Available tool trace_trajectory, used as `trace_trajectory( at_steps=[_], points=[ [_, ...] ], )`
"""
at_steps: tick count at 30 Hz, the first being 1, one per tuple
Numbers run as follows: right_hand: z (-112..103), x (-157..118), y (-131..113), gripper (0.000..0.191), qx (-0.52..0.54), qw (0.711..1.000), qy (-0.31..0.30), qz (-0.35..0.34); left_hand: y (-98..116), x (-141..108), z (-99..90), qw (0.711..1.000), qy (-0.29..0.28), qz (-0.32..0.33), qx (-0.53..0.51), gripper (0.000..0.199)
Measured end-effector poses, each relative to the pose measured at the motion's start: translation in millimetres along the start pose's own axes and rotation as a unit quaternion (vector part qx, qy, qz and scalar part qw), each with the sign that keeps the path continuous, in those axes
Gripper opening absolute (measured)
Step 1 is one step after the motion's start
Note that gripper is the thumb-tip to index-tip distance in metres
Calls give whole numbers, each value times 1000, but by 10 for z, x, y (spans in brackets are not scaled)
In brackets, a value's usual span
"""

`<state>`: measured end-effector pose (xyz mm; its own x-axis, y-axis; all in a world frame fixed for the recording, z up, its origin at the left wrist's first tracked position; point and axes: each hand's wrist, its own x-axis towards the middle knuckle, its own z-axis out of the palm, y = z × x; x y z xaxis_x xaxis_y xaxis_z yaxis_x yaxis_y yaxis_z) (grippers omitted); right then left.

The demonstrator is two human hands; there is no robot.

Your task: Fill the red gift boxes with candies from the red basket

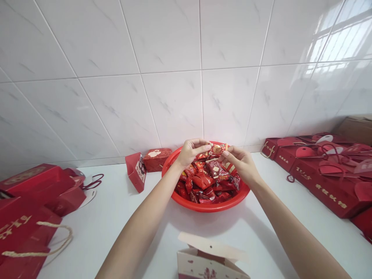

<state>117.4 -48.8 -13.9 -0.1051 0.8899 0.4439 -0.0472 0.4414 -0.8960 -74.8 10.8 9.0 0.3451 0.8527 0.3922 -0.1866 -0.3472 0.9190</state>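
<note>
A small wrapped candy [217,149] with a red and gold printed wrapper is stretched between my two hands. My left hand [192,152] pinches its left end, and my right hand [238,162] grips the right end. Both hands are above the back part of a round red plastic basket [207,208]. Inside the basket lies a heap of red-wrapped candies [202,180], among them a dark red packet [215,168] with a pale square picture. In front of the basket a white printed paper box [207,261] stands with its top flaps apart; its lower part is cut off by the view.
Red gift boxes with rope handles [26,228] stand at the left. More red boxes [322,184] line the right side, with a brown carton [356,130] behind. Two small red boxes, one patterned [157,159], sit left of the basket, near the tiled wall [171,104].
</note>
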Motion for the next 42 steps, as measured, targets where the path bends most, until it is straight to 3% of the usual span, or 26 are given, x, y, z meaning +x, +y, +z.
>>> trace_trajectory(
  at_steps=[14,19,27,32,42],
  points=[
    [-11,-8,-7,42,-14,1000,-3,-18,10,-12,-2,1000,-20,-21,-10,35],
    [-15,-24,-2,44,-22,1000,1,-8,27,-19,15,998,-42,-47,-12,36],
    [5,-7,11,42,1,1000,-13,8,-43,-20,19,993,-113,-37,3,38],
    [10,4,17,38,0,1000,-14,17,-47,-20,7,995,-90,-29,12,36],
    [9,5,36,28,-52,997,51,7,-11,-23,37,997,-80,-5,4,32]
  ],
)
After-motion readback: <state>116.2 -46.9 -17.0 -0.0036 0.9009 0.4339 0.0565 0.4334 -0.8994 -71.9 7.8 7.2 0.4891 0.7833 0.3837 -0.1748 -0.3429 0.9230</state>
